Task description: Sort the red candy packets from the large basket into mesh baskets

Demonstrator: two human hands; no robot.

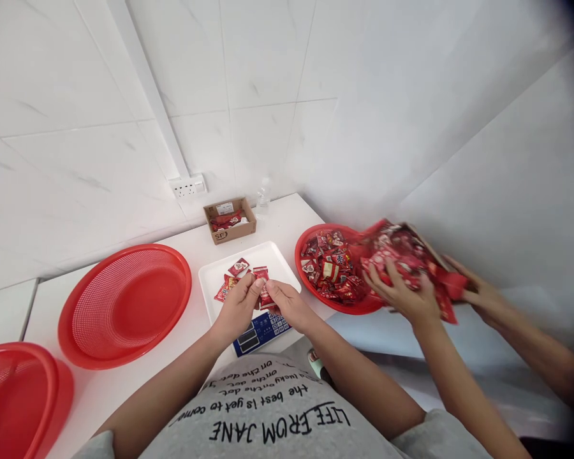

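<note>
My left hand (240, 307) and my right hand (289, 302) meet above the weighing scale (284, 258). Both are closed, thumbs forward, on a small red wrapped packet (261, 273) held upright between them. Several more red packets (225, 287) lie on the scale's white tray, just beyond my left hand. The scale's blue keypad panel (263, 331) shows partly beneath my wrists. To the right of my right hand stands a red basket (300, 245) filled with mixed red packets (332, 268).
Another person's hands (406, 293) tip a cardboard box (428, 245) of red packets over the basket. A small carton (233, 232) with packets and a clear bottle (264, 191) stand by the wall. Two red baskets, one perforated (148, 335) and one cut off (52, 382), are at left.
</note>
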